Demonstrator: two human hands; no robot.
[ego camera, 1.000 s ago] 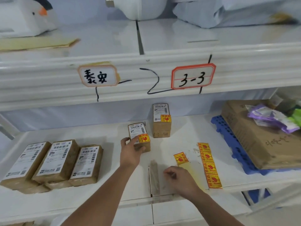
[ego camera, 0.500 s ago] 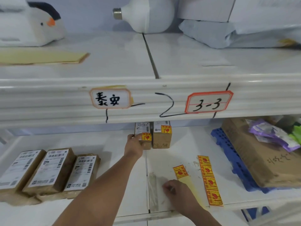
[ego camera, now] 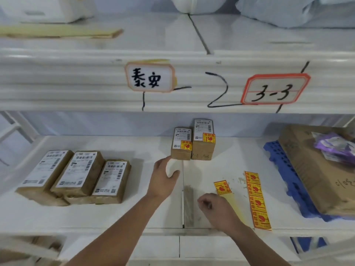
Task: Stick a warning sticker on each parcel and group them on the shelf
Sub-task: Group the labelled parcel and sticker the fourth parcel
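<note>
**Fingers (ego camera: 162,163) loose and empty beside the stickered pair, three parcels left to do**

At the left of the frame, three bare parcels (ego camera: 78,173) lie flat on the shelf (ego camera: 124,217), side by side and touching. Each shows a white shipping label but no yellow warning sticker.

Near the centre, the left hand (ego camera: 165,177) hovers with its fingers gently curved and its thumb spread, holding nothing. Its fingertips sit just below and left of the stickered pair (ego camera: 192,144), close to the nearer box but apart from it. Those two parcels stand upright and touching at the back of the shelf, each with a yellow sticker.

Lower and right of centre, the right hand (ego camera: 217,210) rests knuckles-up with its fingers curled over the near end of a pale backing strip. Whether it pinches the strip is hidden. The loose sticker (ego camera: 222,187) sits at the strip's far end, just beyond the knuckles. Further right, a sticker strip (ego camera: 257,200) lies flat on the shelf.

At the right edge, a cardboard box (ego camera: 315,169) sits on a blue pallet (ego camera: 284,181).

The grouping of the second parcel looks finished. The next move likely calls for the left hand to cross to the bare parcels and bring one in. The right hand would then peel the loose sticker cleanly and press it on.
</note>
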